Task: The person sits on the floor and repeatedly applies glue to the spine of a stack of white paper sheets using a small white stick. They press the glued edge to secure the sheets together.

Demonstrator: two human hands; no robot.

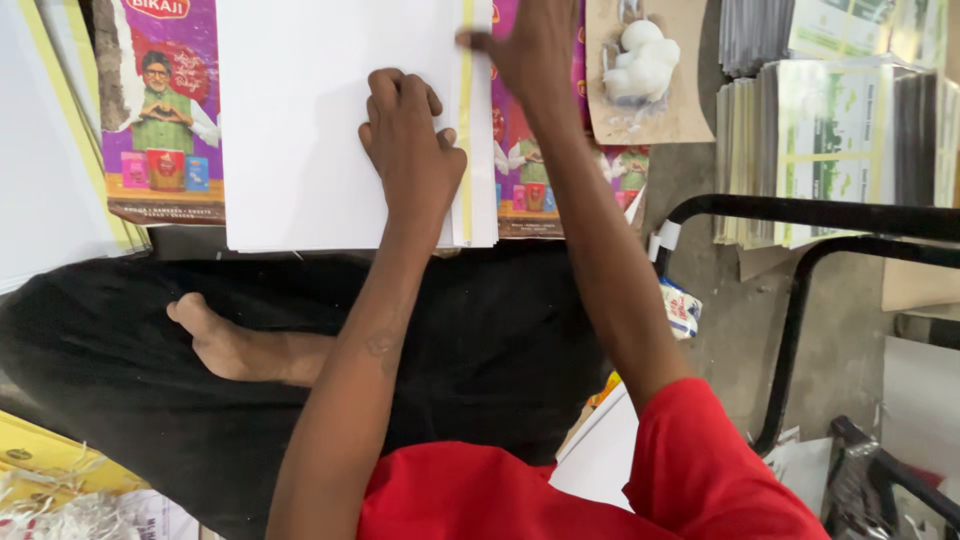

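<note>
red sleeve (700,450) nearest; left grip (410,150) presses curled and closed on the white sheets (300,120), right grip (535,45) spread flat just beyond, by their yellow-striped long edge.

**What the view does not show**

The white paper stack (330,120) is cut by the top edge, so its full length cannot be seen. The right hand (530,50) is also cut there; its fingertips are out of the picture, and whether it grips anything cannot be told. The left hand (408,140) covers part of the yellow strip (466,120) beside it. The purple poster (160,110) lies mostly under the paper. The white lump in the plastic bag (640,60) is too unclear to identify. The black metal frame (800,290) runs out at the right edge.
</note>
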